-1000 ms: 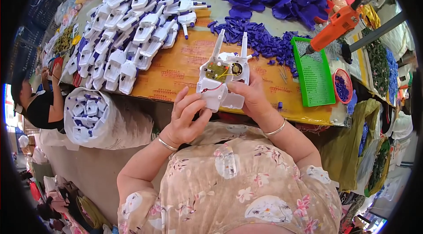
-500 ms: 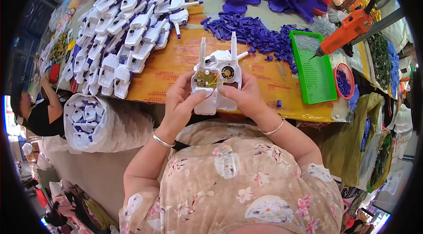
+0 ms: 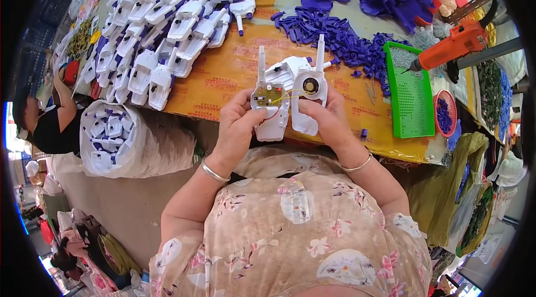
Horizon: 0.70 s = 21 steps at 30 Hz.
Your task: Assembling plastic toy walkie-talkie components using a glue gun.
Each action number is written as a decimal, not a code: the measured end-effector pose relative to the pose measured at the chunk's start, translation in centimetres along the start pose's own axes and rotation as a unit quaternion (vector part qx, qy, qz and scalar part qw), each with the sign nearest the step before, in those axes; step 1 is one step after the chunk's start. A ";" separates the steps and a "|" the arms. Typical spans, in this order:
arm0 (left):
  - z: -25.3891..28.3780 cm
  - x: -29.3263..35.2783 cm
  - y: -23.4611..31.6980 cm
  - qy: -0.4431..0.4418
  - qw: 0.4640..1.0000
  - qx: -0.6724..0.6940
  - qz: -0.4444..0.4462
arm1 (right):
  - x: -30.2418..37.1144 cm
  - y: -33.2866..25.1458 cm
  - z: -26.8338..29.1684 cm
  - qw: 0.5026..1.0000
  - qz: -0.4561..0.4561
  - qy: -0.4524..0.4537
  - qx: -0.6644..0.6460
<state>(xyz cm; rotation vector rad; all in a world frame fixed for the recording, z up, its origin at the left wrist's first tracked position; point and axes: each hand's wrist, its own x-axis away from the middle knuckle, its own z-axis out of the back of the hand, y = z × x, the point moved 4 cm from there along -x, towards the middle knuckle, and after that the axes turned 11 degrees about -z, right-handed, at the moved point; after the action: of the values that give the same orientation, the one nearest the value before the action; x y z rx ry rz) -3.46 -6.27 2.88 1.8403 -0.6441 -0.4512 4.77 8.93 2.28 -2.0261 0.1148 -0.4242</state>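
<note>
The left hand point(image 3: 237, 121) grips a white plastic half-shell point(image 3: 273, 128), the right hand point(image 3: 330, 119) its white plastic counterpart point(image 3: 304, 124), just beside. Apparently open-casing handling; the next move calls for sparing thin yellow wires point(image 3: 288, 96), ends unclear.

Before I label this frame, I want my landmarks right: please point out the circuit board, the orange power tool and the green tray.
Circuit board point(image 3: 269, 96): head view, on its flat face.
Orange power tool point(image 3: 453, 45): head view, on its body.
Green tray point(image 3: 412, 108): head view, on its perforated bottom.
</note>
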 end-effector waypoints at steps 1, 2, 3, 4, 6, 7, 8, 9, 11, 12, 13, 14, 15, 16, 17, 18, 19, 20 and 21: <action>0.1 0.0 -0.1 0.001 1.000 0.012 0.007 | 0.0 0.1 0.1 1.000 0.004 0.001 0.010; 0.2 0.0 -0.2 0.001 1.000 0.025 0.015 | 0.0 0.1 0.1 1.000 0.007 0.002 0.019; 0.2 0.0 -0.2 0.002 1.000 0.025 0.015 | 0.1 0.1 0.1 1.000 0.006 0.002 0.019; 0.1 0.1 -0.2 0.010 0.999 0.042 0.020 | 0.2 0.0 0.1 1.000 0.012 0.003 0.028; 0.0 0.1 -0.3 0.018 0.998 0.060 0.026 | 0.3 0.0 0.3 0.999 0.017 0.004 0.038; 0.1 0.1 -0.4 0.022 0.997 0.065 0.028 | 0.3 0.3 0.4 0.999 0.007 0.005 0.037; 0.1 0.1 -0.5 0.027 0.997 0.070 0.031 | 0.2 0.5 0.5 0.999 -0.003 0.006 0.035; 0.1 0.1 -0.6 0.027 0.997 0.070 0.031 | 0.2 0.6 0.6 0.999 -0.003 0.007 0.035; 0.2 0.1 -0.8 0.032 0.997 0.067 0.029 | 0.2 0.6 0.6 0.999 0.000 0.011 0.035; 0.2 0.2 -0.7 0.032 0.997 0.067 0.030 | 0.2 0.7 0.6 0.999 -0.001 0.012 0.034; 0.2 0.1 -0.7 0.037 0.996 0.066 0.037 | 0.2 0.7 0.6 0.999 -0.007 0.010 0.030; 0.2 0.1 -0.7 0.042 0.996 0.065 0.045 | 0.2 0.8 0.6 1.000 -0.013 0.008 0.026; 0.3 0.1 -0.8 0.043 0.996 0.066 0.046 | 0.2 0.9 0.6 1.000 -0.015 0.008 0.026; 0.6 0.1 -1.0 0.041 0.996 0.058 0.045 | 0.2 1.0 0.5 1.000 -0.022 0.011 0.007; 0.8 0.1 -1.2 0.039 0.997 0.051 0.044 | 0.2 1.1 0.5 0.999 -0.029 0.013 -0.012; 0.8 0.1 -1.2 0.040 0.997 0.051 0.045 | 0.2 1.1 0.5 0.999 -0.031 0.013 -0.012; 0.8 0.1 -1.1 0.040 0.995 0.076 0.047 | 0.2 1.1 0.6 0.999 -0.039 0.018 -0.009; 0.8 0.1 -1.0 0.041 0.993 0.100 0.049 | 0.2 1.2 0.6 0.999 -0.046 0.022 -0.006; 0.6 0.1 -0.9 0.042 0.993 0.100 0.050 | 0.1 1.2 0.6 0.999 -0.048 0.021 -0.006</action>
<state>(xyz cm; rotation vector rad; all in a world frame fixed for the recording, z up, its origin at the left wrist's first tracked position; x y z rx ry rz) -3.51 -6.55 1.80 1.9948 -0.7420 -0.2487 5.22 8.81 0.96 -2.0398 0.0471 -0.5282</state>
